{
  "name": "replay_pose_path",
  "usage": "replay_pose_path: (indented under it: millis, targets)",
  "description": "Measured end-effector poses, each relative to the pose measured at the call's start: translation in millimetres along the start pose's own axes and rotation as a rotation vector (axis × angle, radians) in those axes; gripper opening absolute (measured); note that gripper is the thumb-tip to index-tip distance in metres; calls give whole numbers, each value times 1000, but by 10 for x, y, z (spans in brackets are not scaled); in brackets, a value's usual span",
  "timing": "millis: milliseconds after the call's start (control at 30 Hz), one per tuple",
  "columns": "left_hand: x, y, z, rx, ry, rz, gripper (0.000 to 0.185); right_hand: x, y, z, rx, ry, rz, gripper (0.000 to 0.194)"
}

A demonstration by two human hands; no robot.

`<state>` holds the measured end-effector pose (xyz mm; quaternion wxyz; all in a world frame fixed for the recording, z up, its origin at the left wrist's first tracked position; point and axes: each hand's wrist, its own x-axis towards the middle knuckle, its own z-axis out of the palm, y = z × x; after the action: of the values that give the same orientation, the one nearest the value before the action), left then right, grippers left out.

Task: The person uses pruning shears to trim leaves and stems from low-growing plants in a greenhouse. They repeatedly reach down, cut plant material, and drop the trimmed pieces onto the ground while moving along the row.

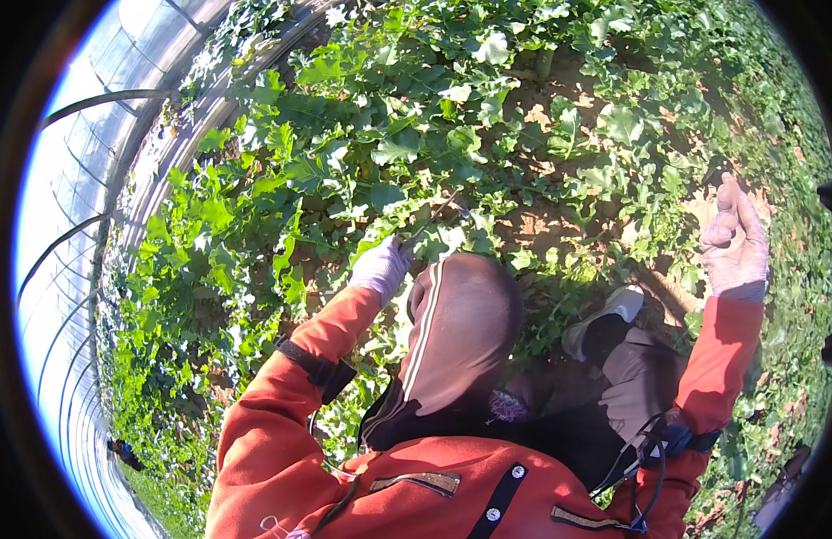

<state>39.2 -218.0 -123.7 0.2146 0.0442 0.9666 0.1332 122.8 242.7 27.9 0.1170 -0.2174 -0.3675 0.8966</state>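
My left hand (382, 269), in a pale lilac glove, grips a thin dark hand tool (432, 219) just beyond my knee. The tool slants up and right among the leaves, and foliage partly hides its far end. Lobed leafy green plants (395, 145) surround that hand. Off to the right, my gloved right hand (736, 236) is raised above a patch of bare soil. Its fingers are drawn together, and I see nothing between them. My bent knee (466, 323), in dark trousers with pale side stripes, lies between my hands.
Clear plastic sheeting on curved greenhouse hoops (72, 236) runs along the left side. Dry brown soil (544, 229) shows between the plants. My pale shoe (621, 306) rests among the leaves. Another person (124, 455) is far off at lower left. Cables (651, 445) hang by my right sleeve.
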Motion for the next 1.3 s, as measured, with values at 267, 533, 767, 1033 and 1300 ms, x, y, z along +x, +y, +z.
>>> replay_pose_path:
  millis: [267, 533, 767, 1033, 1300]
  targets:
    - [-269, -108, -284, -159, -166, -177, 27, 25, -38, -14, 13, -11, 13, 33]
    - [-292, -163, -136, -258, -178, -132, 33, 34, 15, 38, -46, 5, -21, 37]
    - [-115, 44, -117, -606, -331, -354, 33, -28, 21, 84, -52, 29, -34, 31]
    - [117, -62, 34, -1254, -592, -603, 32, -44, 50, 167, -103, 62, -47, 30]
    - [442, 98, 305, -1410, -520, -724, 38, -60, 40, 191, -145, 29, -35, 36]
